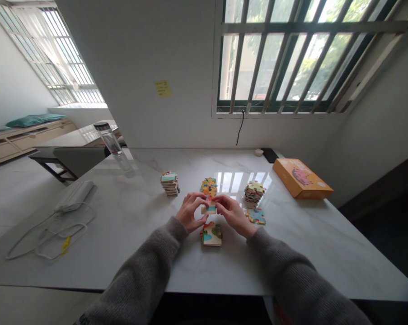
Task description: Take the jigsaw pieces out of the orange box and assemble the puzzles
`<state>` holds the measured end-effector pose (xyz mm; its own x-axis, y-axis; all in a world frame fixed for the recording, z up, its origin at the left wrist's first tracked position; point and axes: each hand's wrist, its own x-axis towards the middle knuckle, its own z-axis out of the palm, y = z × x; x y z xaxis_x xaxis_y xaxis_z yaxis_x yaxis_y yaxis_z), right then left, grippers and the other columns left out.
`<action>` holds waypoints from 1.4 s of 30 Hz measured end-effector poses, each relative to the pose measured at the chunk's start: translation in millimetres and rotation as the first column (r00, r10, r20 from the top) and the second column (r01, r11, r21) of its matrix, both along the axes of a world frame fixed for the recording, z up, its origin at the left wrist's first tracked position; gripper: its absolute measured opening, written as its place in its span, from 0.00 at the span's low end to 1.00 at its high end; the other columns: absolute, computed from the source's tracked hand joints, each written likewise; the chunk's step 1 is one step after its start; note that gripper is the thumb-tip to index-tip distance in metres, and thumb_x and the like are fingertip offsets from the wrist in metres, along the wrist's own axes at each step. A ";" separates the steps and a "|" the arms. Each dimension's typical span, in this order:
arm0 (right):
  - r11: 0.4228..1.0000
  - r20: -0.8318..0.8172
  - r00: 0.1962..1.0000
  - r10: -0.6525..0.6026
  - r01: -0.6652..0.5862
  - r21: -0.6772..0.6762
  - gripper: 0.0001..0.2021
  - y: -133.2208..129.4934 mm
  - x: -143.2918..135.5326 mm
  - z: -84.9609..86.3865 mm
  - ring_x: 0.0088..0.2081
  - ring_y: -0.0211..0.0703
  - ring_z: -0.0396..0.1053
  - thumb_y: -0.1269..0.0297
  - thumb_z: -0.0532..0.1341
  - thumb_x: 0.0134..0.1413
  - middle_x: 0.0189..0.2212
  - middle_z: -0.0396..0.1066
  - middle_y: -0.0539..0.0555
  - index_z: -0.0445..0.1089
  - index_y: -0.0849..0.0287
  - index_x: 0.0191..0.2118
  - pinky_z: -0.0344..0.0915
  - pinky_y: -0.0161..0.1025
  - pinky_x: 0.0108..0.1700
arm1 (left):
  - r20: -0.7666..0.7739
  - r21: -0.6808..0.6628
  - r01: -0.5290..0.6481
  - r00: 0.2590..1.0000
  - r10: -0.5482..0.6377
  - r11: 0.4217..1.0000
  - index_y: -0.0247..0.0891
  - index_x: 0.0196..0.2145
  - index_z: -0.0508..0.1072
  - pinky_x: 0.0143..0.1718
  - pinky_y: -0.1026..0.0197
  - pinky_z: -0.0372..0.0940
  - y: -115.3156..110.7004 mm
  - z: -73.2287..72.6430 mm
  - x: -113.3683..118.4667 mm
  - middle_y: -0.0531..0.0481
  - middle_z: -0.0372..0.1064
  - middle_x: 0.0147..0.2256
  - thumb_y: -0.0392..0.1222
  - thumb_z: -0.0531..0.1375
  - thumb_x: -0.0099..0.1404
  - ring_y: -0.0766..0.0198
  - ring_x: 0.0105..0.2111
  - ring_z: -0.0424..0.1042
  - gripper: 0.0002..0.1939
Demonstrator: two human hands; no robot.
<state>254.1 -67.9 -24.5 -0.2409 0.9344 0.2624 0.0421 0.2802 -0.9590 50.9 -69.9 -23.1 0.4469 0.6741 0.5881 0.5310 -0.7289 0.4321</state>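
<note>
Between my hands is a puzzle piece [210, 208] with pale, teal and red parts. My left hand [192, 211] grips its left side with thumb and fingers, and my right hand [231, 213] pinches its right side. Just beyond them lies a pile of yellow-orange puzzle pieces [209, 185]. Closer to me is a small stack of pieces [212, 234] with green, teal and cream colours. A tall stack [170, 184] stands to the left, another stack [254, 192] to the right, and blue pieces [257, 215] lie beside my right hand.
On the white marble-patterned table [132, 234], an orange box [302, 178] sits at the right, near a black phone-like object [269, 155] and a small white object [258, 152]. A glass bottle [109, 139] stands at the back left. A white device [75, 195] with cables lies at the left.
</note>
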 end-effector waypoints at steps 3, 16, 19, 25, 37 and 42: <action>1.000 -0.075 0.997 0.014 -0.015 -0.023 0.17 -0.2 -0.3 2.2 0.27 0.37 0.65 0.57 0.62 0.57 0.29 0.68 0.48 0.67 0.55 0.50 0.64 0.36 0.30 | 0.065 -0.090 0.064 0.996 -0.058 0.994 0.41 0.38 0.69 0.54 0.48 0.63 -3.9 4.7 2.6 0.45 0.65 0.46 0.34 0.63 0.55 0.53 0.49 0.65 0.12; 0.982 0.482 0.864 -0.144 0.062 0.181 0.10 12.7 16.5 -13.7 0.28 0.40 0.64 0.69 0.56 0.58 0.25 0.70 0.49 0.74 0.58 0.40 0.60 0.38 0.34 | -0.194 -0.317 0.072 0.971 -0.139 0.946 0.41 0.43 0.70 0.53 0.47 0.62 19.3 -12.7 -24.9 0.46 0.69 0.46 0.33 0.58 0.52 0.51 0.47 0.66 0.18; 0.981 0.548 0.828 -0.113 0.005 0.194 0.11 9.7 14.2 -17.0 0.27 0.41 0.65 0.71 0.55 0.59 0.24 0.70 0.49 0.74 0.57 0.41 0.60 0.38 0.34 | -0.231 -0.340 0.089 0.957 -0.175 0.936 0.42 0.45 0.69 0.53 0.48 0.62 20.4 -14.2 -30.0 0.47 0.71 0.46 0.34 0.59 0.52 0.52 0.47 0.67 0.20; 0.969 0.539 0.834 -0.122 -0.017 0.246 0.13 5.1 6.9 -18.6 0.38 0.46 0.72 0.72 0.54 0.60 0.35 0.77 0.55 0.75 0.57 0.43 0.64 0.42 0.43 | -0.285 -0.262 0.063 0.948 -0.139 0.963 0.43 0.42 0.72 0.50 0.51 0.62 23.6 -20.1 -27.4 0.47 0.71 0.45 0.40 0.62 0.58 0.53 0.46 0.68 0.13; 0.995 0.214 0.973 0.089 -0.076 -0.067 0.12 11.4 7.9 -13.3 0.42 0.45 0.74 0.65 0.57 0.58 0.39 0.78 0.54 0.74 0.59 0.45 0.68 0.42 0.49 | -0.295 -0.280 0.055 0.945 -0.140 0.958 0.44 0.55 0.68 0.56 0.47 0.60 25.1 -22.9 -19.8 0.46 0.68 0.54 0.38 0.63 0.57 0.50 0.53 0.65 0.27; 0.998 0.176 0.983 0.061 -0.056 -0.031 0.13 8.6 4.1 -11.5 0.46 0.44 0.73 0.65 0.57 0.59 0.45 0.75 0.56 0.73 0.58 0.47 0.67 0.43 0.51 | -0.252 -0.175 0.028 0.965 -0.072 0.984 0.39 0.45 0.72 0.51 0.50 0.66 28.3 -27.0 -18.3 0.43 0.64 0.47 0.41 0.64 0.57 0.51 0.48 0.67 0.17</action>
